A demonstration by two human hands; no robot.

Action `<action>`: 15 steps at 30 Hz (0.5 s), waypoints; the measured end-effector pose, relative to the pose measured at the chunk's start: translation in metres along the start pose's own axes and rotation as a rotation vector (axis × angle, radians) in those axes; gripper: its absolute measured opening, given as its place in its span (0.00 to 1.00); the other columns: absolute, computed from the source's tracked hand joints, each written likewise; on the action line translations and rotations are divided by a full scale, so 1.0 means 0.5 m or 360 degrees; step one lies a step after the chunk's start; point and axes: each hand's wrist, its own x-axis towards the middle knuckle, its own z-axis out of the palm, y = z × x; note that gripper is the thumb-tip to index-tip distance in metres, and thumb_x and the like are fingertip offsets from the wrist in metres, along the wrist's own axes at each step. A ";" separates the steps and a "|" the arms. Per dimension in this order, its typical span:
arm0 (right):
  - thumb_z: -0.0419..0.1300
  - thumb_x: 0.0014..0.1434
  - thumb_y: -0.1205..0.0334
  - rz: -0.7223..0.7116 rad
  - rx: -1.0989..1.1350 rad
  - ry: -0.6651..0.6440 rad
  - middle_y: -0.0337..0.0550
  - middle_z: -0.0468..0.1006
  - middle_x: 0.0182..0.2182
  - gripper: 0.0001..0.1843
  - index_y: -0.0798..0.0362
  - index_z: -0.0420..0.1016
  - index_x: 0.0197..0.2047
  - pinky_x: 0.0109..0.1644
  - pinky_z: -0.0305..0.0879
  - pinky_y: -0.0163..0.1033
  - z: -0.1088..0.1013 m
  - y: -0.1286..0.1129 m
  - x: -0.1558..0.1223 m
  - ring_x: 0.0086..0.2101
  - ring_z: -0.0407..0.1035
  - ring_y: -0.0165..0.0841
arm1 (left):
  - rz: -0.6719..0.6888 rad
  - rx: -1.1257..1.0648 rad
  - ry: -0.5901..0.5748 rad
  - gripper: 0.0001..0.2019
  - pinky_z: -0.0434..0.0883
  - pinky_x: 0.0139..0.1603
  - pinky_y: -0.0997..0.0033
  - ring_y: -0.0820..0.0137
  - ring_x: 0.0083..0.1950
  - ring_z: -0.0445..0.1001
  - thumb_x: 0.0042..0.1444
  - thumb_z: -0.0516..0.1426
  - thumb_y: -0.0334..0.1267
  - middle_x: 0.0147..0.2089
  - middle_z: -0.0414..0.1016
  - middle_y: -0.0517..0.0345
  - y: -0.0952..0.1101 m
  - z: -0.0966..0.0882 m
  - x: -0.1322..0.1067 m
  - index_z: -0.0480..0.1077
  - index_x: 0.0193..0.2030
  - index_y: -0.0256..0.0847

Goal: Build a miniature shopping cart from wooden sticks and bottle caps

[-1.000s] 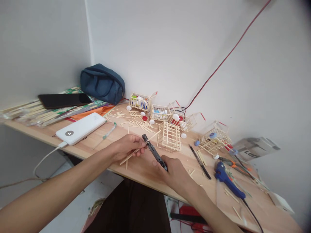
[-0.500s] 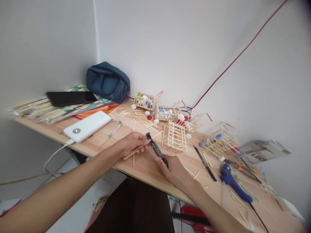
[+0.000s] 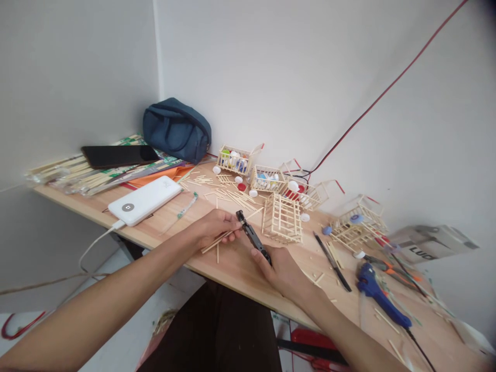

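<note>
Plainly, the thin stick [image 3: 256,213] runs from near left to far right at the head of the black tool [image 3: 253,237], long axes crossing; the left hand [image 3: 217,226], nearer the stick, pinches it; the right hand [image 3: 282,269] grips the tool's handle over the surface [image 3: 237,262].

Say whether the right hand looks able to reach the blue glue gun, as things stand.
Likely, once the right hand puts down the dark tool: only low things, like the slim black implement, lie between that hand and the blue glue gun.
</note>
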 end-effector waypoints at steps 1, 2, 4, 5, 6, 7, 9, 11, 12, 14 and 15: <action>0.47 0.65 0.44 -0.0005 0.0000 0.0005 0.51 0.79 0.27 0.27 0.56 0.78 0.37 0.36 0.63 0.39 0.000 -0.001 0.000 0.31 0.72 0.41 | 0.0004 -0.0001 -0.0005 0.17 0.58 0.18 0.82 0.81 0.20 0.66 0.41 0.69 0.44 0.23 0.73 0.58 -0.001 -0.001 0.000 0.71 0.26 0.32; 0.47 0.65 0.44 -0.0011 -0.0002 0.0006 0.51 0.80 0.27 0.26 0.56 0.78 0.38 0.36 0.63 0.39 0.000 -0.001 -0.001 0.32 0.73 0.42 | 0.0008 -0.0002 -0.0010 0.17 0.58 0.18 0.82 0.81 0.20 0.65 0.41 0.69 0.44 0.23 0.73 0.58 -0.002 -0.002 0.001 0.71 0.26 0.32; 0.46 0.65 0.45 -0.0010 -0.0016 0.0009 0.51 0.80 0.27 0.26 0.56 0.78 0.40 0.36 0.63 0.39 0.001 -0.001 -0.001 0.33 0.73 0.43 | 0.0017 -0.0005 -0.0017 0.17 0.58 0.18 0.82 0.81 0.20 0.65 0.41 0.68 0.44 0.23 0.73 0.58 -0.005 -0.004 0.003 0.71 0.27 0.32; 0.46 0.65 0.45 -0.0005 -0.0022 0.0010 0.51 0.79 0.27 0.26 0.56 0.78 0.40 0.36 0.63 0.39 0.003 0.001 0.000 0.33 0.73 0.43 | 0.0021 -0.0006 -0.0017 0.17 0.57 0.18 0.82 0.81 0.20 0.65 0.41 0.68 0.44 0.23 0.73 0.58 -0.006 -0.004 0.003 0.71 0.27 0.32; 0.47 0.65 0.44 -0.0002 -0.0025 0.0013 0.51 0.79 0.26 0.26 0.56 0.78 0.40 0.35 0.63 0.39 0.005 0.002 0.000 0.33 0.73 0.43 | 0.0025 -0.0007 -0.0011 0.17 0.57 0.17 0.82 0.81 0.20 0.66 0.41 0.68 0.44 0.23 0.73 0.58 -0.008 -0.005 0.004 0.71 0.26 0.32; 0.47 0.65 0.44 0.0005 -0.0027 0.0021 0.50 0.79 0.25 0.26 0.56 0.78 0.39 0.34 0.62 0.39 0.007 0.004 0.002 0.32 0.73 0.42 | 0.0031 -0.0009 -0.0002 0.17 0.57 0.17 0.82 0.81 0.20 0.66 0.41 0.68 0.44 0.23 0.73 0.58 -0.008 -0.004 0.004 0.71 0.26 0.32; 0.48 0.64 0.44 0.0042 -0.0035 0.0019 0.49 0.78 0.24 0.26 0.56 0.78 0.35 0.33 0.62 0.39 0.008 0.006 0.005 0.30 0.72 0.41 | 0.0046 -0.0011 0.0026 0.17 0.57 0.17 0.82 0.81 0.20 0.65 0.41 0.68 0.44 0.23 0.73 0.58 -0.010 -0.002 0.004 0.71 0.26 0.33; 0.50 0.63 0.45 0.0107 -0.0054 -0.0007 0.48 0.78 0.25 0.24 0.55 0.76 0.31 0.32 0.60 0.38 0.006 0.006 0.007 0.28 0.71 0.39 | 0.0074 -0.0016 0.0055 0.17 0.56 0.17 0.82 0.81 0.20 0.64 0.41 0.68 0.45 0.23 0.73 0.58 -0.010 0.001 0.002 0.70 0.26 0.33; 0.51 0.62 0.46 0.0139 -0.0064 -0.0024 0.48 0.78 0.25 0.23 0.55 0.75 0.29 0.31 0.59 0.37 0.003 0.006 0.008 0.27 0.70 0.38 | 0.0089 -0.0019 0.0064 0.17 0.55 0.17 0.83 0.81 0.20 0.64 0.41 0.68 0.45 0.23 0.73 0.58 -0.010 0.003 0.001 0.70 0.26 0.33; 0.53 0.61 0.48 0.0177 -0.0078 -0.0054 0.46 0.77 0.24 0.21 0.54 0.72 0.25 0.30 0.57 0.37 -0.002 0.003 0.009 0.25 0.69 0.36 | 0.0113 -0.0023 0.0065 0.18 0.54 0.17 0.82 0.82 0.19 0.63 0.41 0.68 0.46 0.23 0.72 0.58 -0.010 0.006 -0.001 0.69 0.25 0.33; 0.53 0.61 0.50 0.0183 -0.0083 -0.0055 0.45 0.76 0.23 0.20 0.54 0.70 0.24 0.30 0.56 0.36 -0.005 0.001 0.009 0.24 0.68 0.35 | 0.0120 -0.0024 0.0060 0.18 0.53 0.17 0.82 0.82 0.19 0.62 0.41 0.68 0.46 0.23 0.72 0.58 -0.009 0.007 -0.001 0.69 0.25 0.33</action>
